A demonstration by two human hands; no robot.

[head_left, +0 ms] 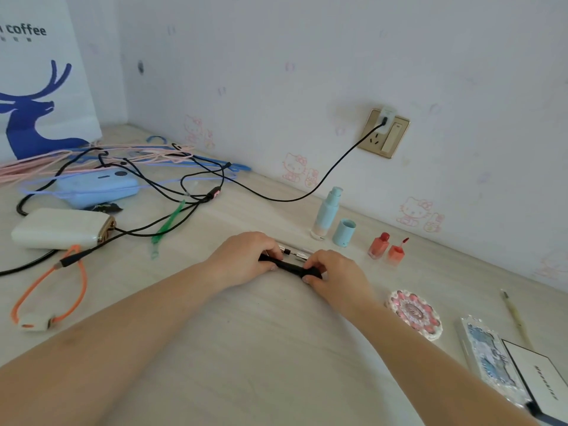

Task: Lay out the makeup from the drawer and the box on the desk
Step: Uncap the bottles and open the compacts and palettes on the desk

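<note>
Both hands meet on the desk (270, 348) around a slim black makeup stick (289, 266) lying flat. My left hand (242, 259) grips its left end, my right hand (335, 275) its right end. Just behind it lies a thin silver pen-like item (296, 253). To the right stand a light blue bottle (327, 213), its blue cap (344, 232), and two red lip tint bottles (378, 245) (396, 252). A round pink compact (415, 315), a blue patterned palette (491, 361) and a white-lidded palette (541, 382) lie at the right.
Tangled black cables (172, 192), pink and blue hangers (147, 155), a blue device (98, 187), a white power bank (61, 229) and an orange cable (76, 284) crowd the left. A wall socket (385, 133) holds a charger. A thin brush (516, 318) lies far right. A paper bag (40, 87) stands back left.
</note>
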